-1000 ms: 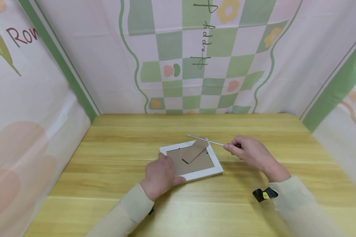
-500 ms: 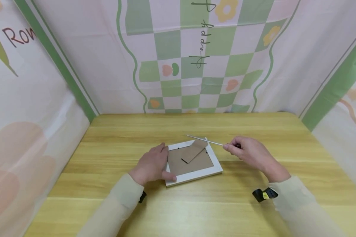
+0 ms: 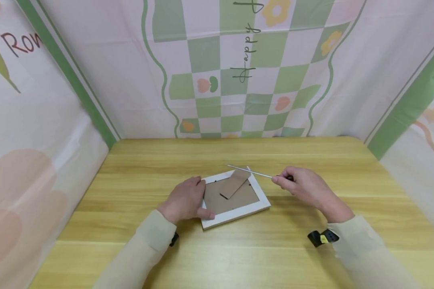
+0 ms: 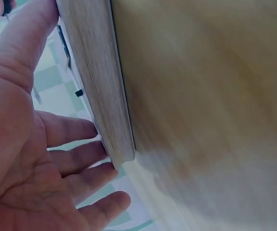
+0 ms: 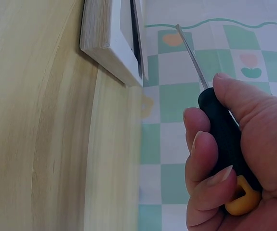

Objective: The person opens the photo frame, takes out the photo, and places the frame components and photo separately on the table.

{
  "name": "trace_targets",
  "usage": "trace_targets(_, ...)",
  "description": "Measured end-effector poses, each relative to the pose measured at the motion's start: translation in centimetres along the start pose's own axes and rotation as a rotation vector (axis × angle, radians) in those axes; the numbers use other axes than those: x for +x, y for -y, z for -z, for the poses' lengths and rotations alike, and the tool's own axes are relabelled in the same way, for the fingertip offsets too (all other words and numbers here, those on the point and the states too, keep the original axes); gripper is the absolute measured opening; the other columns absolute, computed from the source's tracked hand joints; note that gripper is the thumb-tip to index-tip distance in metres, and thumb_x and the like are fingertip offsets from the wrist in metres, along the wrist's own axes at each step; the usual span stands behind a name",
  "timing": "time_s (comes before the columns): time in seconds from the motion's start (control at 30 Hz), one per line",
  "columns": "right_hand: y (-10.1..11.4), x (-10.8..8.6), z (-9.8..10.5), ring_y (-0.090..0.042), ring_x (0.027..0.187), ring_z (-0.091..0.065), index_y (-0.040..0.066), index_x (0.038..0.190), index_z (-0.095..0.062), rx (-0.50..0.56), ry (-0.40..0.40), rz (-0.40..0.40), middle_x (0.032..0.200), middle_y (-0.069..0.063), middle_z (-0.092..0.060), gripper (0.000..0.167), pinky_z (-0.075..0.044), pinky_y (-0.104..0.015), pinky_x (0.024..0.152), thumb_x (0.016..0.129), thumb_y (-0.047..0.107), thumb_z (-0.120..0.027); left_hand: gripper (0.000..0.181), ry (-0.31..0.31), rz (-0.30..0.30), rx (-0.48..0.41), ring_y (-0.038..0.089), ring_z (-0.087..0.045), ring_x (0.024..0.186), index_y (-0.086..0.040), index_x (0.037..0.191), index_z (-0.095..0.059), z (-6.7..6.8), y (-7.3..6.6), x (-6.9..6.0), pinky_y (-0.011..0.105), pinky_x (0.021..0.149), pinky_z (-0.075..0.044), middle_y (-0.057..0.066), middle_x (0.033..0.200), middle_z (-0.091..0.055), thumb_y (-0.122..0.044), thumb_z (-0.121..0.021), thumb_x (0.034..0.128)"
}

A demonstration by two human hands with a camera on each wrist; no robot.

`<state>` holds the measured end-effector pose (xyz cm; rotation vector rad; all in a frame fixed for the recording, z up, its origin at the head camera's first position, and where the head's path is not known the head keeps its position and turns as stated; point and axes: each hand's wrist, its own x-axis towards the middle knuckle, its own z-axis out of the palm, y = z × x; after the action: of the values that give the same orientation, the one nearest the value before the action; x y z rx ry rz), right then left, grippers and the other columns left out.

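A white picture frame (image 3: 235, 214) lies back side up on the table, showing its brown backing board (image 3: 217, 204). A hinged brown stand (image 3: 235, 184) slants across that board. My left hand (image 3: 183, 200) rests against the frame's left edge, thumb on the near left corner. In the left wrist view the fingertips touch the frame's wood-coloured side (image 4: 95, 77) and the fingers are fairly straight. My right hand (image 3: 305, 186) grips a screwdriver (image 5: 222, 130) by its dark green and yellow handle. Its thin metal shaft points left, above the frame's far right corner.
The wooden table (image 3: 130, 168) carries the frame. Behind it hangs a green-checked cloth (image 3: 235, 100), with printed cloth at both sides. Small black tabs (image 3: 250, 185) stick up at the inner border of the frame.
My left hand has moved from over the frame's near left part back to its left edge. The frame has turned slightly counterclockwise. My right hand and the screwdriver have stayed almost still.
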<state>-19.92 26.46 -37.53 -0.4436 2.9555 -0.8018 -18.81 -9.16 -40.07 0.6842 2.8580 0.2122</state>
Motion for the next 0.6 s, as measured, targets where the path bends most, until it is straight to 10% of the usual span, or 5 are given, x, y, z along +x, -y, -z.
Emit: trace_targets(0.6, 0.2, 0.0, -0.1, -0.015, 0.068, -0.049, 0.013, 0.096, -0.073, -0.012, 0.000, -0.004, 0.074, 0.003, -0.058, 0.042, -0.040, -0.031, 0.059, 0.104, 0.052, -0.060, 0.108, -0.114, 0.073, 0.107, 0.039, -0.064, 0.109, 0.008, 0.136, -0.058, -0.9, -1.6, -1.7, 0.051, 0.089, -0.058, 0.026, 0.127, -0.063, -0.079, -0.076, 0.0749)
